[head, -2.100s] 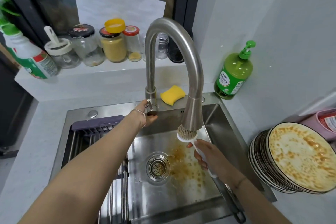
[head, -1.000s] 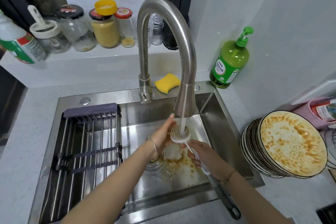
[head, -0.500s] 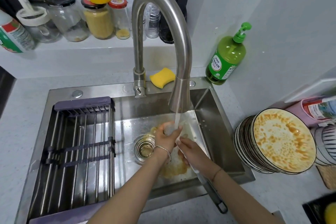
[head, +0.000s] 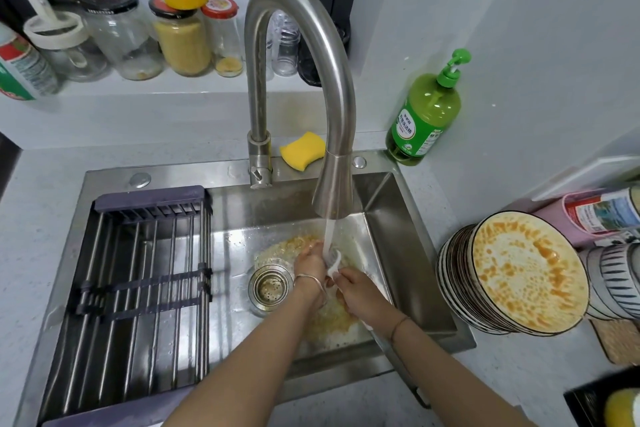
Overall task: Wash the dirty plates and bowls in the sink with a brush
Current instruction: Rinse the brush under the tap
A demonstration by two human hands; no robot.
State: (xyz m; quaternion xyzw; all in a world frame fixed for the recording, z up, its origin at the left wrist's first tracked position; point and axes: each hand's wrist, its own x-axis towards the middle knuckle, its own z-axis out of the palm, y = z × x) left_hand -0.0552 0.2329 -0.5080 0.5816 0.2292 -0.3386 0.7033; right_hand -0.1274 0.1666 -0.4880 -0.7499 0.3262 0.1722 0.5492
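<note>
Water runs from the steel faucet (head: 332,87) into the sink (head: 398,229), whose floor carries orange food residue. Under the stream my right hand (head: 360,295) grips the white handle of the dish brush (head: 334,262). My left hand (head: 310,265) is curled over the brush head, rubbing its bristles in the water; the bristles themselves are hidden. A leaning stack of dirty plates (head: 519,274), the front one smeared orange, stands on the counter right of the sink. Striped bowls (head: 616,284) sit behind the stack.
A dark drying rack (head: 138,281) fills the sink's left half; the drain strainer (head: 270,284) lies just left of my hands. A yellow sponge (head: 301,149) and green soap bottle (head: 424,114) stand behind the sink. Jars (head: 180,35) line the back ledge.
My left hand left the faucet lever and came down onto the brush head. Water now runs, and both hands have sunk lower in the sink.
</note>
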